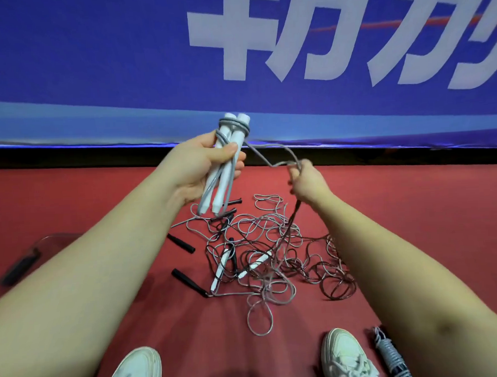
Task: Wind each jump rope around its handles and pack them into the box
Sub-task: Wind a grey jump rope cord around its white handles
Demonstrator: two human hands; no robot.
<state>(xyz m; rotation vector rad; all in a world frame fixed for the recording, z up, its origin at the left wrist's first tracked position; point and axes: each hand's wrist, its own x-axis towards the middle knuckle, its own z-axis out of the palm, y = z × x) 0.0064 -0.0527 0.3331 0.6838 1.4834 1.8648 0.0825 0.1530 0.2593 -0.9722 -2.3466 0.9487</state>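
The pair of white cylindrical plastic handles (pixel 230 160) you held looked smooth, with a soft sheen. The thin grey cord (pixel 258 154) looped round them had a slick, plastic-coated look and caught the light. Below you, the dark brownish cords (pixel 296 214) looked glossy too. The short black handles (pixel 181 243) looked matt, though you could not tell rubber from foam. The red floor covering (pixel 415 208) was matt and finely textured. The blue banner with white characters (pixel 91 67) was a smooth, faintly shiny sheet. Your white lace-up shoes (pixel 345 356) looked like scuffed leather or imitation. The blurred clear box (pixel 47 242) looked like transparent plastic.
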